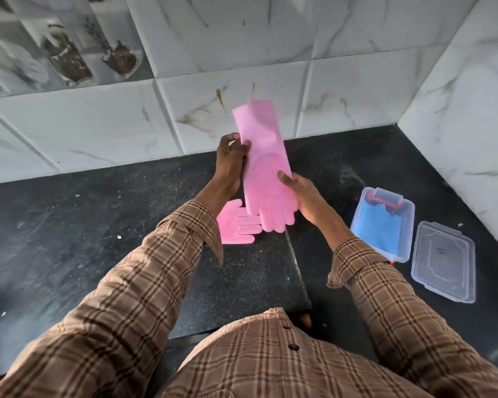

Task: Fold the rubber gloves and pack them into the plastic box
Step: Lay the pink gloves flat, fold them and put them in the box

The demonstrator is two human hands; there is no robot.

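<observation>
Pink glove held in the air above the tabletop, roughly upright and tilted, cuff end up toward the wall, fingers hanging down. Cuff edge blurred. Textured palm side faces the camera.

Left hand clamped on the glove's left edge at about mid-length, thumb in front, fingers behind. Right hand closed on the glove's lower right side near the finger base, thumb lying across the front. Hands apart, one on each side of the glove. Both sleeves brown plaid.

Second pink glove lies flat on the tabletop just below the held one, fingers spread and pointing left, bristled palm up. Its cuff end is hidden behind the held glove and the left sleeve.

Plastic box, clear, sits open on the tabletop to the right, near the right forearm. Inside: something blue filling most of the bottom, and a red piece at the far end; cannot tell what either is. Lid lies flat just beside the box, on its right and nearer side.

Tabletop is dark speckled stone. White marbled tile wall behind and on the right, meeting at a corner.
</observation>
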